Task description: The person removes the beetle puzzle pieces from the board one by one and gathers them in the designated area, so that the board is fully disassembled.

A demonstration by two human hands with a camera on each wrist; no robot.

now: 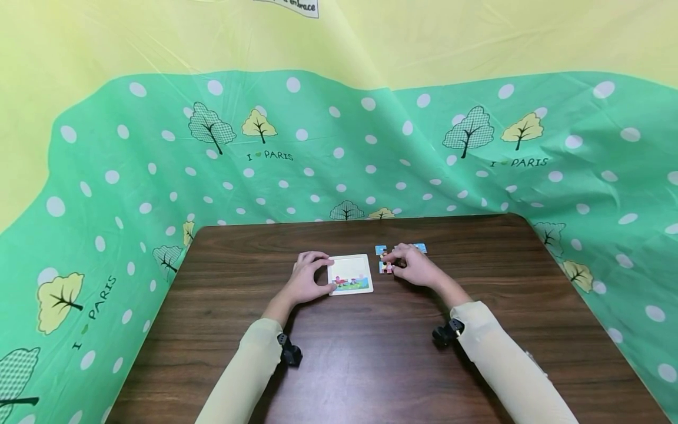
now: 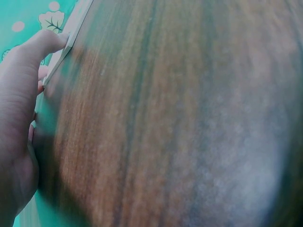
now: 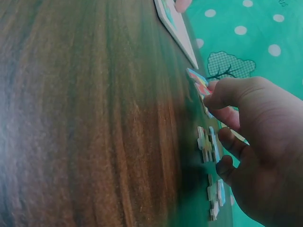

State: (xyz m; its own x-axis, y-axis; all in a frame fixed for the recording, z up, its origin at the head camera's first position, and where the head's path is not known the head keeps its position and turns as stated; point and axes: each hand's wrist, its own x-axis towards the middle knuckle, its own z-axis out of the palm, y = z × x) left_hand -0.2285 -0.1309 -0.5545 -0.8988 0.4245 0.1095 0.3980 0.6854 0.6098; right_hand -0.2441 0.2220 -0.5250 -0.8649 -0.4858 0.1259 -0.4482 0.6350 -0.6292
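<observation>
A white-framed puzzle board (image 1: 349,268) lies on the table, its bottom part showing a coloured picture and its upper part pale. My left hand (image 1: 309,277) holds it by the left side, thumb near the front corner and fingers near the back one. In the left wrist view the thumb (image 2: 49,41) rests on the frame's edge. To the right of the board, my right hand (image 1: 416,266) pinches a small colourful puzzle piece (image 1: 386,268) between thumb and forefinger, low over the table. In the right wrist view the other fingers are loosely bent; the hand partly hides the pieces.
More jigsaw pieces lie around the right hand: a blue one (image 1: 381,249) behind it and another (image 1: 420,248) at its far side. Several pieces (image 3: 206,144) show beneath that hand. The dark wooden table (image 1: 360,359) meets a green dotted curtain (image 1: 339,176) at the back.
</observation>
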